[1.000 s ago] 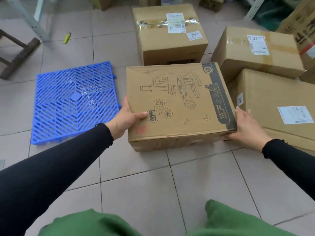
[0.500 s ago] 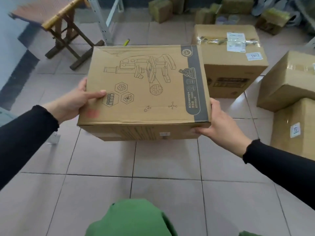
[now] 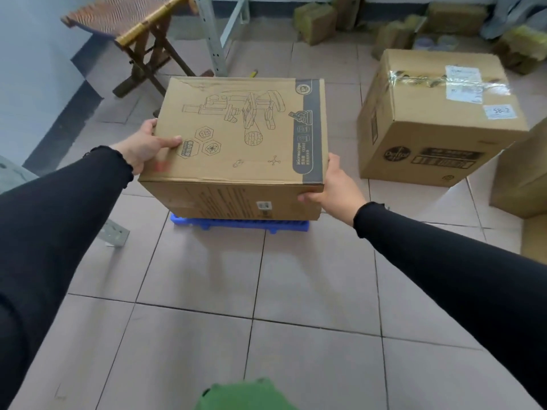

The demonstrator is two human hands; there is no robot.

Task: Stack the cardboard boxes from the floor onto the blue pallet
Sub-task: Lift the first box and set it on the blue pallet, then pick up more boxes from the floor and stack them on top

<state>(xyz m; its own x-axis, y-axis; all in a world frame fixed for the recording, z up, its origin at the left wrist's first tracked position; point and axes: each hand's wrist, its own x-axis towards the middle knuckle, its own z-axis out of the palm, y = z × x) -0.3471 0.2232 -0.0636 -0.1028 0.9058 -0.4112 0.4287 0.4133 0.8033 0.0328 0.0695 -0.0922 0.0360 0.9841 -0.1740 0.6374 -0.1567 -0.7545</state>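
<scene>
Box (image 3: 236, 137) now over pallet (image 3: 239, 224), pallet mostly hidden

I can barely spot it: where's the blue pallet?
The pallet lies on the floor at centre view, mostly hidden under the microscope box held by both hands.

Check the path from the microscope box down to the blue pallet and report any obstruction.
Nothing visible blocks it. The microscope box, held by the left hand and right hand, is directly over the blue pallet; only the pallet's near edge shows, and that is bare.
</scene>
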